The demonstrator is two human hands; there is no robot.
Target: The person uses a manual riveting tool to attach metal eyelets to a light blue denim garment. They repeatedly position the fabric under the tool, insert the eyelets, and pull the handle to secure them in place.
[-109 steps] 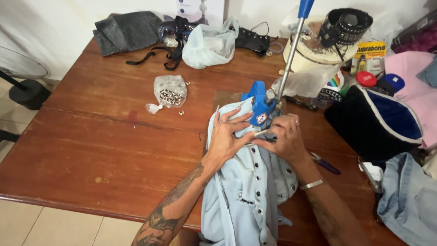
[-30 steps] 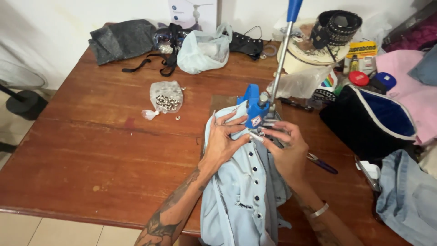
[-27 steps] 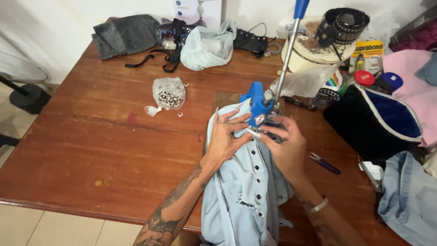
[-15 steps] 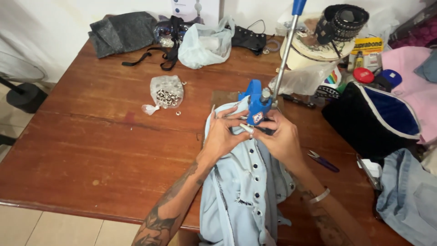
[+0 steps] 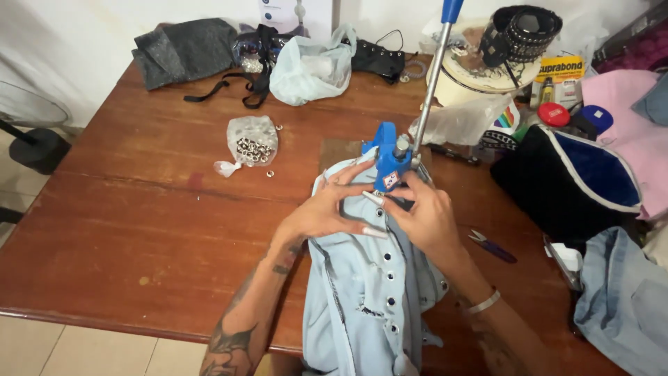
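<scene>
Both hands, left hand [image 5: 327,212] and right hand [image 5: 421,216], clamped on denim shirt [image 5: 369,278] under blue press [image 5: 386,160].

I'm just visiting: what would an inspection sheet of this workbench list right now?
Surface: brown wooden table.
Job's things: light blue denim shirt under a blue hand press with a long lever.
Clutter: clear bag of metal eyelets, pale plastic bag, grey cloth, small purple snips, dark bag.
Grippers: left hand and right hand both on the shirt at the press.
Cables: black straps.
Surroundings: tiled floor, white wall.
</scene>
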